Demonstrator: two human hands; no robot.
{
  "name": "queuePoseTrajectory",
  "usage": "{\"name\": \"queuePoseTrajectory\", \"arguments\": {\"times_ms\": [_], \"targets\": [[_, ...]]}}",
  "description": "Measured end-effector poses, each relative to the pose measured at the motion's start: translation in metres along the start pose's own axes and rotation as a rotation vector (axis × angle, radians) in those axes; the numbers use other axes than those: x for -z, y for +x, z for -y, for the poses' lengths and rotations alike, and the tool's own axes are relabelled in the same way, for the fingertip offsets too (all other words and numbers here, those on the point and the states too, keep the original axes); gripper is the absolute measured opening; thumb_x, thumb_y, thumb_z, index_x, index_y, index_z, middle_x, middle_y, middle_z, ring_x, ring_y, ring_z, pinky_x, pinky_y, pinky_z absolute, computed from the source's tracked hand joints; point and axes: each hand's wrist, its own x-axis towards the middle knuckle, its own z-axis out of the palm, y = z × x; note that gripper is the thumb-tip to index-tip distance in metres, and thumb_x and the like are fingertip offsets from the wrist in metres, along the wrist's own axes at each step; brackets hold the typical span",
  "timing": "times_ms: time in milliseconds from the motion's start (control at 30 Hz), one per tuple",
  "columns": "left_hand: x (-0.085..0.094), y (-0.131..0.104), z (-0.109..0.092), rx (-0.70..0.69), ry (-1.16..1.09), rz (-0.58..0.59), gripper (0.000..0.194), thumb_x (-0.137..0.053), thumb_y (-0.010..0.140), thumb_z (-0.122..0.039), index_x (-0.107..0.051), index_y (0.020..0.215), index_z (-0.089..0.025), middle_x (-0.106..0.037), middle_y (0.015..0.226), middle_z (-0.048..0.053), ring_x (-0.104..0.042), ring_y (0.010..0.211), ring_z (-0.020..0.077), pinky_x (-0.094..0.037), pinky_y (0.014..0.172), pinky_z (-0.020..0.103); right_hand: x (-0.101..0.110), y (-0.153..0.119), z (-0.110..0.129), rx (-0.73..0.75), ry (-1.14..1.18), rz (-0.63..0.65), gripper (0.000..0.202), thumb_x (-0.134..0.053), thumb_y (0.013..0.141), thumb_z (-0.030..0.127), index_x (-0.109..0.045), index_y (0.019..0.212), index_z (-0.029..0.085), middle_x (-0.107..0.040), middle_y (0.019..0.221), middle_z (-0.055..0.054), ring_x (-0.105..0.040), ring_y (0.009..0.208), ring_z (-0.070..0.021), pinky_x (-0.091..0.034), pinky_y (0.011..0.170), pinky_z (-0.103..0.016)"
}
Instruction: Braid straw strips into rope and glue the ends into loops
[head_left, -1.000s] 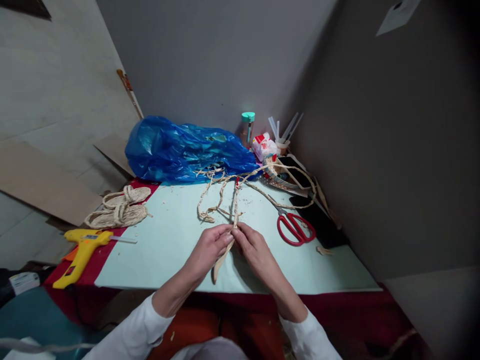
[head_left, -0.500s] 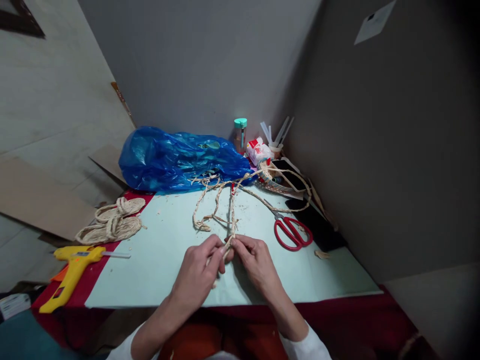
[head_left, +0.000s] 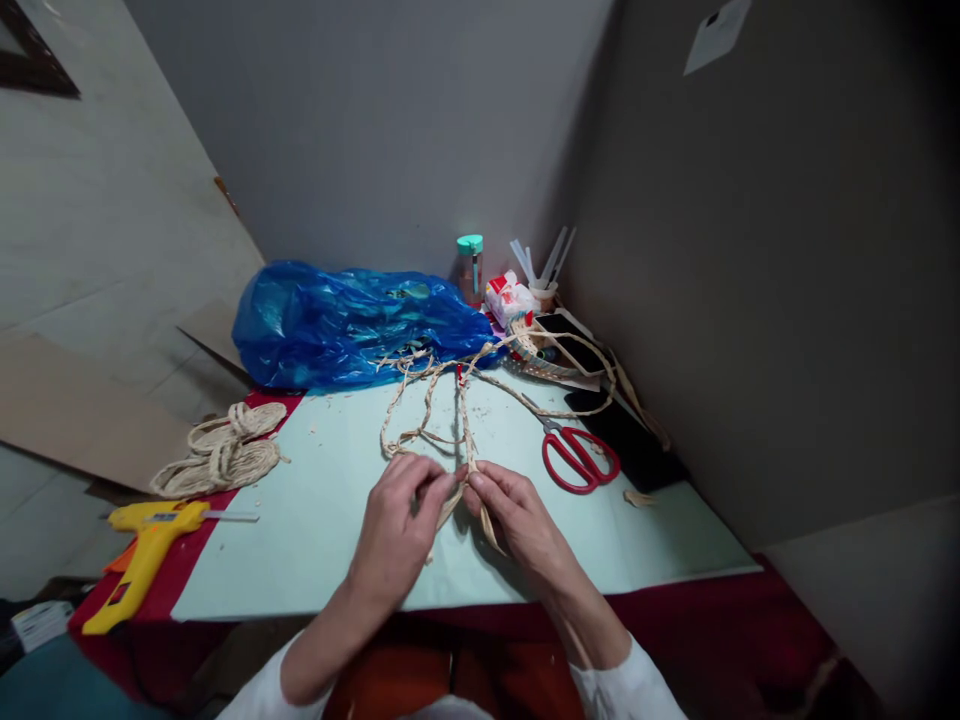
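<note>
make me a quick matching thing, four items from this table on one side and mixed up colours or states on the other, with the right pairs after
1. glue gun
2. braid
3. plastic bag
4. scissors

A. blue and crumpled
B. red-handled, lying flat
C. pinched by the right hand
D. yellow, on its side

Pairs: 1-D; 2-C; 3-A; 4-B

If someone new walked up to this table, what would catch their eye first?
Probably the big, shiny blue plastic bag along the back of the table. Next, the bright yellow glue gun at the left edge and the red-handled scissors on the right. In the middle, the left hand and right hand work at a braided straw cord.
</note>
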Motion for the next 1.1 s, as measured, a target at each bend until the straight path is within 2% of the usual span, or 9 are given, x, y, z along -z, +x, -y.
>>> {"name": "queuePoseTrajectory", "arguments": {"times_ms": [100, 200, 300, 400, 567, 700, 767, 967, 1100], "targets": [[-0.006, 0.015, 0.008, 0.130, -0.290, 0.224, 0.015, -0.050, 0.093, -0.032, -0.057, 0.097, -0.019, -0.062, 0.095, 0.004, -0.057, 0.090, 0.0172, -0.044, 0.083, 0.030, 0.002, 0.000, -0.002, 0.048, -0.010, 0.054, 0.034, -0.046, 0.097, 0.041, -0.048, 0.073, 0.018, -0.039, 0.064, 0.004, -0.030, 0.055, -0.0090, -0.026, 0.052, -0.023], [-0.020, 0.021, 0.017, 0.283, -0.549, 0.341, 0.018, -0.050, 0.091, -0.036, -0.052, 0.097, -0.019, -0.056, 0.077, -0.001, -0.050, 0.062, 0.0106, -0.042, 0.058, 0.023, 0.004, -0.003, -0.001, 0.110, -0.062, 0.069, 0.029, -0.043, 0.098, 0.038, -0.047, 0.077, 0.019, -0.044, 0.070, 0.002, -0.041, 0.065, -0.0114, -0.036, 0.065, -0.023], [-0.027, 0.019, 0.020, 0.417, -0.671, 0.409, 0.022, -0.050, 0.090, -0.040, -0.049, 0.097, -0.019, -0.046, 0.062, -0.007, -0.028, 0.043, 0.0053, -0.020, 0.040, 0.018, 0.003, -0.006, 0.002, 0.135, -0.216, 0.048, 0.025, -0.042, 0.099, 0.036, -0.050, 0.082, 0.019, -0.047, 0.071, 0.002, -0.045, 0.068, -0.0126, -0.038, 0.069, -0.024], [-0.025, 0.014, 0.017, 0.490, -0.678, 0.390, 0.026, -0.052, 0.088, -0.043, -0.051, 0.097, -0.019, -0.043, 0.055, -0.008, -0.021, 0.040, 0.0046, -0.010, 0.038, 0.018, -0.001, -0.008, 0.004, 0.121, -0.427, 0.016, 0.026, -0.038, 0.099, 0.035, -0.055, 0.088, 0.018, -0.050, 0.065, 0.002, -0.046, 0.061, -0.0127, -0.038, 0.066, -0.024], [-0.017, 0.010, 0.011, 0.524, -0.612, 0.234, 0.025, -0.061, 0.081, -0.036, -0.059, 0.092, -0.014, -0.042, 0.046, -0.009, -0.027, 0.040, 0.0048, -0.019, 0.039, 0.017, -0.008, -0.016, 0.007, 0.133, -0.936, -0.118, 0.026, -0.039, 0.096, 0.022, -0.064, 0.095, 0.017, -0.063, 0.066, -0.002, -0.050, 0.053, -0.0140, -0.032, 0.057, -0.026], [-0.020, 0.009, 0.014, 0.508, -0.581, 0.152, 0.019, -0.066, 0.075, -0.030, -0.062, 0.078, -0.011, -0.055, 0.051, -0.003, -0.048, 0.051, 0.0075, -0.037, 0.052, 0.018, -0.016, -0.029, 0.010, 0.369, -1.297, -0.273, 0.026, -0.045, 0.094, 0.019, -0.061, 0.074, 0.018, -0.061, 0.059, -0.002, -0.051, 0.050, -0.0152, -0.024, 0.053, -0.029], [-0.024, 0.007, 0.015, 0.511, -0.593, 0.130, 0.020, -0.067, 0.074, -0.030, -0.063, 0.078, -0.011, -0.059, 0.056, -0.001, -0.049, 0.051, 0.0073, -0.037, 0.052, 0.018, -0.023, -0.036, 0.009, 0.498, -1.378, -0.312, 0.024, -0.045, 0.092, 0.013, -0.060, 0.074, 0.018, -0.061, 0.059, -0.002, -0.053, 0.053, -0.0157, -0.024, 0.053, -0.030], [-0.020, -0.001, 0.011, 0.570, -0.718, 0.141, 0.023, -0.063, 0.080, -0.033, -0.061, 0.087, -0.011, -0.069, 0.076, 0.004, -0.040, 0.045, 0.0040, -0.028, 0.043, 0.018, -0.041, -0.044, -0.005, 0.594, -1.474, -0.164, 0.024, -0.046, 0.073, -0.002, -0.059, 0.081, 0.016, -0.064, 0.068, -0.006, -0.057, 0.063, -0.0202, -0.033, 0.056, -0.031], [-0.014, -0.003, 0.014, 0.581, -0.804, 0.145, 0.027, -0.069, 0.076, -0.032, -0.059, 0.090, -0.011, -0.069, 0.074, 0.004, -0.031, 0.042, 0.0014, -0.018, 0.041, 0.018, -0.036, -0.043, 0.001, 0.540, -1.408, -0.094, 0.016, -0.049, 0.084, 0.007, -0.061, 0.083, 0.018, -0.066, 0.078, -0.008, -0.056, 0.071, -0.0221, -0.037, 0.063, -0.032]]}}
